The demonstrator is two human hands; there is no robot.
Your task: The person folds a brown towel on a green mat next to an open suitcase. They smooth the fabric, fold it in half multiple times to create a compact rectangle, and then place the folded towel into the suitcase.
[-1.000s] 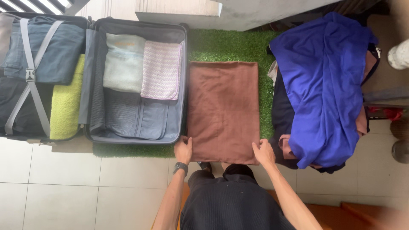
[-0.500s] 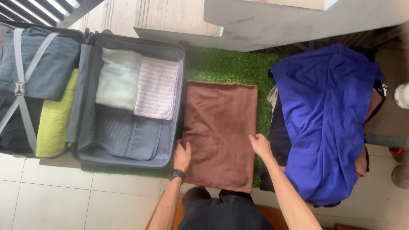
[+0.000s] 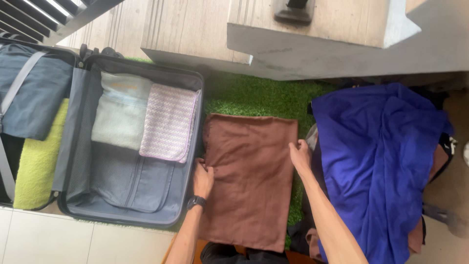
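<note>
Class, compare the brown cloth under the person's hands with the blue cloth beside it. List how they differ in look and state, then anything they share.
The brown cloth is folded into a flat, neat rectangle; the blue cloth is loose and rumpled. The brown cloth lies on the green turf; the blue cloth drapes over a pile of other clothes. The left hand and right hand grip the brown cloth's side edges; nobody touches the blue cloth. Both are plain, single-coloured fabrics.

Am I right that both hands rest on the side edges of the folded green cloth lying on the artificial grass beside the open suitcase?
Not quite: the head view shows the folded cloth is brown, not green. The left hand and right hand do rest on its side edges, on the artificial grass beside the open suitcase.
</note>
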